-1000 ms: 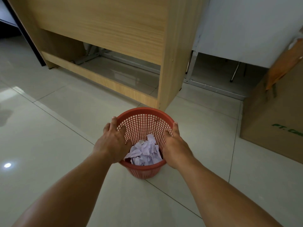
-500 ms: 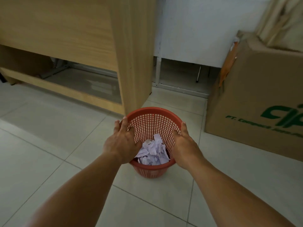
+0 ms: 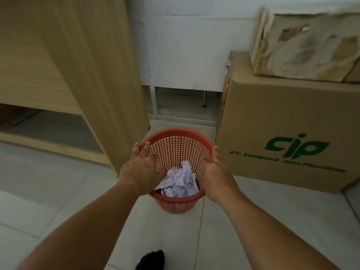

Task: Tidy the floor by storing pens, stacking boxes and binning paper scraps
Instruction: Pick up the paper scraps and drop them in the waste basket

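Wastebasket (image 3: 179, 131): round, red-orange plastic, tapering to a narrower base; wall a grid of small square holes under a solid rim. Upright, mouth up, over the floor in the gap between desk panel and cardboard box; cannot tell whether the base touches the tiles.
Paper scraps (image 3: 180, 182): white, crumpled, a loose heap at the bottom of the basket, well below the rim.
Left hand (image 3: 141, 169): grasps the left side of the rim, thumb hooked inside over the mesh, fingers spread along the outside.
Right hand (image 3: 215, 175): clasps the right side of the rim, thumb against the inner wall, fingers pointing away along the outside, near the box face.
Key relation: basket directly between the two hands, both equally near, one at each side of the mouth. Long axis vertical, running down from the palms; setting down likely calls for a level, even lowering.
Desk panel (image 3: 101, 78): pale wood-grain laminate, flat and upright, just left of the basket.
Cardboard box (image 3: 282, 114): brown, matte, green "cip" print, just right of the basket; worn carton (image 3: 305, 45) stacked on top, scuffed and peeling.
Floor (image 3: 58, 191): glossy pale tiles, thin grout lines; dark shoe tip (image 3: 153, 258) at the near edge.
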